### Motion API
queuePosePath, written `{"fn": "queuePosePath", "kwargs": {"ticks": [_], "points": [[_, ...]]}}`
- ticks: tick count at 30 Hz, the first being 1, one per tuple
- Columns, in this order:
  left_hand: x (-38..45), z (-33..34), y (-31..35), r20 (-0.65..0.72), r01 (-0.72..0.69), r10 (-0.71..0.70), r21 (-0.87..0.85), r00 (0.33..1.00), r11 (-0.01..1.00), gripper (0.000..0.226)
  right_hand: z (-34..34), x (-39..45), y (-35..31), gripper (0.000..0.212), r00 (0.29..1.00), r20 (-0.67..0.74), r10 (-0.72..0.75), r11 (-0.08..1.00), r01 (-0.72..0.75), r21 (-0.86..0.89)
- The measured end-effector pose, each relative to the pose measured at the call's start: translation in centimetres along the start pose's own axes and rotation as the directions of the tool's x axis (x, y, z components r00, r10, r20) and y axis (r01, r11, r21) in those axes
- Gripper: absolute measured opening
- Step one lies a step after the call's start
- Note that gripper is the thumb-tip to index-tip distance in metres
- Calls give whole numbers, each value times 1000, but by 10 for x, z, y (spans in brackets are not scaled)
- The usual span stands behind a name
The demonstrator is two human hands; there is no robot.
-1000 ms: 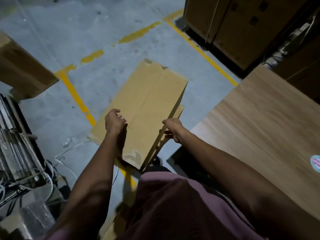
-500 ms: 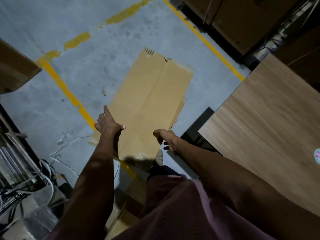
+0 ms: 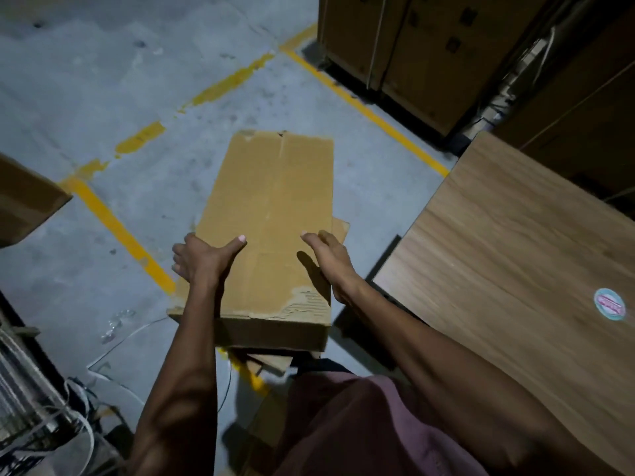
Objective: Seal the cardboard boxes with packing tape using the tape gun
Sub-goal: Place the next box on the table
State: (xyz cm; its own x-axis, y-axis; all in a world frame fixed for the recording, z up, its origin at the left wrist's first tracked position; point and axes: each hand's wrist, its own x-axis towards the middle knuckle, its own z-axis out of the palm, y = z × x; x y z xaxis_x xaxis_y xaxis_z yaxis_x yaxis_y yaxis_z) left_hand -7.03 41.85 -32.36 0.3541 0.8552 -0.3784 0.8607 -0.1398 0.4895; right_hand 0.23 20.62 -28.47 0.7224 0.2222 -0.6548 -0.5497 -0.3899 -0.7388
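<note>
A long brown cardboard box (image 3: pixel 275 207) stands in front of me above the concrete floor, its top face toward me and its torn near end showing. My left hand (image 3: pixel 202 259) grips its left edge, thumb on top and fingers down the side. On the opposite edge, my right hand (image 3: pixel 330 255) holds on the same way. More flat cardboard (image 3: pixel 271 360) lies beneath the box. No tape gun is in view.
A wooden table (image 3: pixel 515 252) with a round sticker (image 3: pixel 610 304) stands at the right. Large cartons (image 3: pixel 412 46) are stacked at the back right, and another carton (image 3: pixel 24 201) juts in at the left. Yellow floor lines (image 3: pixel 117 228) cross the concrete. Straps and cables (image 3: pixel 34 407) pile up at lower left.
The flattened cardboard has opened into a box shape and turned square to me. Both hands shifted from its near end to grip its left and right edges.
</note>
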Motion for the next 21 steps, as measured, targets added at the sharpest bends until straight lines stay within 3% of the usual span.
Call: {"fn": "queuePosePath", "kwargs": {"ticks": [4, 9, 13, 16, 21], "points": [[-35, 3, 13, -51, 63, -64, -17, 997, 998, 103, -39, -15, -17, 97, 998, -31, -50, 986, 54, 158], [-80, -13, 37, -130, 91, -98, -61, 987, 994, 96, -78, -50, -36, 87, 980, 22, -200, 965, 193, 180], [-124, -36, 59, -236, 20, -37, -74, 971, 997, 98, -99, -93, -35, 94, 964, 12, -265, 930, 253, 268], [-157, -62, 76, -324, -64, 39, -68, 945, 996, 99, -118, -121, -25, 59, 955, 48, -294, 880, 251, 402], [-218, -80, 106, -399, -215, 177, -51, 900, 975, 98, -156, -161, -5, 71, 937, 20, -348, 852, 307, 425]]}}
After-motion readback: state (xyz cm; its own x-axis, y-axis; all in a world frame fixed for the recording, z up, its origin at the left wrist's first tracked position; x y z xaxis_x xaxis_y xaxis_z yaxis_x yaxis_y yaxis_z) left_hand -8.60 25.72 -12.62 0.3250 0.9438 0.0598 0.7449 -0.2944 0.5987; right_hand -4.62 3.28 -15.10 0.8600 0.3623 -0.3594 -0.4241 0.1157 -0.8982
